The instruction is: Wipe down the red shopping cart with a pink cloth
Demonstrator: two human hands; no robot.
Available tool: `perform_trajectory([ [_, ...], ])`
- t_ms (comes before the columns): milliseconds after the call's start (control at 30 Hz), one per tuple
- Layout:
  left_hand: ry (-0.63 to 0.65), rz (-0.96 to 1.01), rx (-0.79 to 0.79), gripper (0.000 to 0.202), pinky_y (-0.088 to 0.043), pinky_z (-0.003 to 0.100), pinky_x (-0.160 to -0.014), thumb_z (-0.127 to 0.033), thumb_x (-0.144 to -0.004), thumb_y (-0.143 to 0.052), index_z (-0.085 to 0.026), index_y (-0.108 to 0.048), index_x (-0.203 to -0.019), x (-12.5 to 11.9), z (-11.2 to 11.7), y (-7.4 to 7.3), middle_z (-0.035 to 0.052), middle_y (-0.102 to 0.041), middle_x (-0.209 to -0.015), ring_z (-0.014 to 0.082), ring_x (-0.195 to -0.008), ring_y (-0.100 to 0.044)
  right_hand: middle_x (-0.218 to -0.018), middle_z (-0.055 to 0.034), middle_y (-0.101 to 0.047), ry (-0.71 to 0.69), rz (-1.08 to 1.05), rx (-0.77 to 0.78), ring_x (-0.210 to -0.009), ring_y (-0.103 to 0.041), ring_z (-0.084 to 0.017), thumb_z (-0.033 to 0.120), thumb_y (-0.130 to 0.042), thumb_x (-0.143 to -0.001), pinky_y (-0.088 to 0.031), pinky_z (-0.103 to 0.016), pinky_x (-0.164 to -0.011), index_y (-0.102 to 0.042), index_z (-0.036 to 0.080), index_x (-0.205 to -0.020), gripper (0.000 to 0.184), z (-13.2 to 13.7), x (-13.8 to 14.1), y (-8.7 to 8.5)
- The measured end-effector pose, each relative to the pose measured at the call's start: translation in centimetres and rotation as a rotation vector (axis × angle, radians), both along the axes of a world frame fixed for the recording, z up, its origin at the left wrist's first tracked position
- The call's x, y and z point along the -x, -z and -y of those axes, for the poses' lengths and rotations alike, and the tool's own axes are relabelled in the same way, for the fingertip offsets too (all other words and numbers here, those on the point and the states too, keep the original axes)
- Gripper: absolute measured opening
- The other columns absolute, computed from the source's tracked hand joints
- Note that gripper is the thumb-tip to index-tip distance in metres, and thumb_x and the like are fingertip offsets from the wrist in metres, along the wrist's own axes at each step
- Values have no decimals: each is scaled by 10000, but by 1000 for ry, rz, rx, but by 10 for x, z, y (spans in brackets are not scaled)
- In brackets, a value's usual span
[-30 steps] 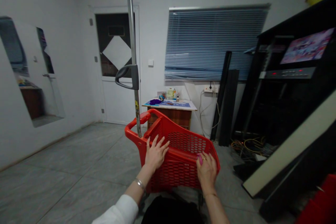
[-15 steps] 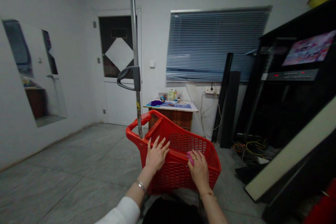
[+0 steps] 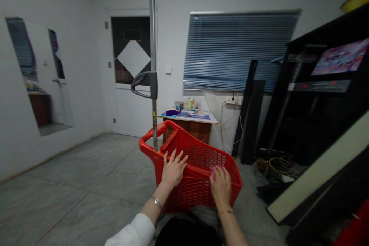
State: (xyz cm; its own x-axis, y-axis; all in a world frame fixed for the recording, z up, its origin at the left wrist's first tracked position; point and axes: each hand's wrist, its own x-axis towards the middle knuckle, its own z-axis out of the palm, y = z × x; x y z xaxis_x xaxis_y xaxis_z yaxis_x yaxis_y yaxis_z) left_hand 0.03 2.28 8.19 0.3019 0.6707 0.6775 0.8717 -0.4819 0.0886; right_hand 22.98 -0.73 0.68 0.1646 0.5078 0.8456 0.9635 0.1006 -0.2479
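Observation:
Directly in front of me stands a red plastic shopping cart with slotted walls and a handle at its left end. My left hand rests on the near rim with its fingers spread. Farther right along that rim, my right hand is closed around a small pink cloth or sponge, pressed to the cart's edge; most of it is hidden by the fingers. A grey metal pole with a dark grey loop grip rises upright by the cart's handle end.
Behind the cart is a small desk holding a purple cloth and bottles. Dark panels and a pale board lean at the right, near loose cables. A white door and a mirror are at left.
My right hand, with the pink item, has slid slightly right along the rim. My left hand stays in nearly the same place on the cart. The view has shifted a little.

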Motion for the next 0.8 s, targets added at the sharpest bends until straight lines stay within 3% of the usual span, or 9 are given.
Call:
perform_trajectory([
  [133,-5,-20,-17,380,-123,623,-1189,-407,-1004,-421,-437,-558,-1357,2,-1,1,-42,-553,-1452,291,-1420,-396,-1244,-92,-656,-97,15,41,-1294,-462,-273,199,-462,-921,-355,-472,-1106,-674,201,-1191,343,-14,75,-22],
  [233,2,-32,-16,395,-121,616,-1195,-399,-1008,-410,-422,-536,-1381,3,-2,1,-37,-547,-1459,283,-1428,-386,-1224,-81,-668,-136,8,53,-1252,-493,-266,222,-468,-928,-380,-456,-1088,-678,207,-1200,343,-17,88,-29],
  [333,5,-39,-7,403,-119,607,-1202,-402,-1013,-397,-420,-519,-1396,5,-2,1,-37,-536,-1467,272,-1432,-381,-1206,-70,-680,-159,28,78,-1197,-524,-246,275,-448,-951,-404,-426,-1064,-683,221,-1204,350,-11,57,-26],
  [500,5,-17,-6,403,-87,609,-1211,-404,-1011,-404,-418,-518,-1398,4,-2,0,-37,-531,-1473,268,-1439,-371,-1186,-94,-691,-100,28,87,-1187,-538,-248,363,-422,-958,-389,-443,-1074,-705,200,-1164,386,5,-37,-5],
  [600,17,7,-3,402,-64,615,-1210,-403,-1013,-401,-406,-528,-1394,2,-2,1,-26,-536,-1469,275,-1444,-362,-1155,-98,-711,-94,20,75,-1172,-563,-244,373,-366,-970,-354,-478,-1103,-713,190,-1121,421,10,-79,9],
  [700,15,16,-5,401,-61,618,-1209,-402,-1013,-397,-407,-532,-1391,1,-3,2,-26,-541,-1464,278,-1446,-358,-1130,-92,-717,-59,-6,29,-1149,-577,-246,401,-362,-966,-341,-499,-1115,-718,187,-1086,432,8,-92,19],
  [800,2,10,-10,397,-68,623,-1208,-406,-1006,-409,-421,-538,-1382,1,-3,2,-32,-552,-1453,284,-1441,-366,-1087,-115,-708,24,-80,-80,-1122,-573,-258,412,-382,-956,-389,-492,-1072,-728,161,-1036,435,3,-76,20],
])
